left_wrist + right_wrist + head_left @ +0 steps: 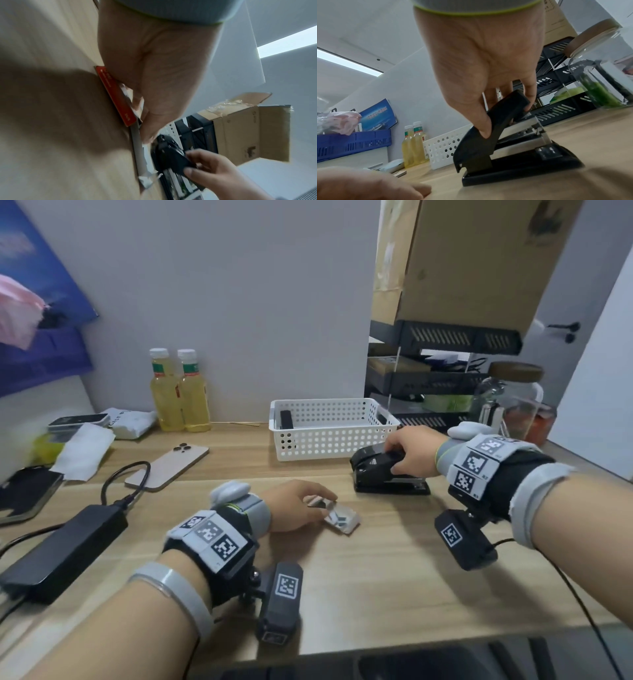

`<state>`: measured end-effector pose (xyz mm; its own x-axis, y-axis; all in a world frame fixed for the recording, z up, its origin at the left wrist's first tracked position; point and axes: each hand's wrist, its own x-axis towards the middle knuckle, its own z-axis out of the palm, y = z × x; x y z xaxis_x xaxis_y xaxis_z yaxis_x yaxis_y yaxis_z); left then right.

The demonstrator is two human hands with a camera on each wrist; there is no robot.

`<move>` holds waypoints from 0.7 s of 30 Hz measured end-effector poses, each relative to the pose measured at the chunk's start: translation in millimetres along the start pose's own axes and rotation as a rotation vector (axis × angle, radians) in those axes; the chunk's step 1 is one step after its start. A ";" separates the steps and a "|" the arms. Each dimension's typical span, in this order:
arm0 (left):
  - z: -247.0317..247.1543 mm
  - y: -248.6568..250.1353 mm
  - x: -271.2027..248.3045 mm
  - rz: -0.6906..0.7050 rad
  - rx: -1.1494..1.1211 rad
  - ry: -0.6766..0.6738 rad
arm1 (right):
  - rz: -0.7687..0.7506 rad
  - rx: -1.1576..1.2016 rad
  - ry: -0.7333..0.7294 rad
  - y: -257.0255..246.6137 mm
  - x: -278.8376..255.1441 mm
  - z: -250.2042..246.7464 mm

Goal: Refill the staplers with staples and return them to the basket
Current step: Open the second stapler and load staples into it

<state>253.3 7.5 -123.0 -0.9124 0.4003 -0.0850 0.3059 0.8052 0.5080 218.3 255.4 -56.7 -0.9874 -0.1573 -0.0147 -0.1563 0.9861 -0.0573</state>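
A black stapler (383, 474) stands on the wooden desk just right of the white perforated basket (329, 436). My right hand (394, 457) grips its top cover between thumb and fingers. In the right wrist view the cover (488, 135) is tilted up off the metal magazine (522, 124). My left hand (322, 501) holds a small staple box (342, 518) flat on the desk; the left wrist view shows its red sleeve (116, 97) and the white inner tray (137, 148) slid out. Another black stapler (286, 419) stands inside the basket at its left end.
Two yellow bottles (180, 395) stand at the back wall. A phone (168, 465) and a black power brick (65, 553) with its cable lie to the left. A glass jar (513, 402), black shelf trays (445, 378) and a cardboard box (479, 261) crowd the back right.
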 end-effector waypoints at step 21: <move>-1.8 -39.1 53.6 -0.033 -0.553 0.421 | 0.259 1.410 0.016 6.7 -3.9 48.0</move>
<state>191.9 -3.3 -145.8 -0.9809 0.0853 0.1751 0.1947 0.4278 0.8827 222.2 260.0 -104.9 -0.9856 0.0256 -0.1671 0.1689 0.1088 -0.9796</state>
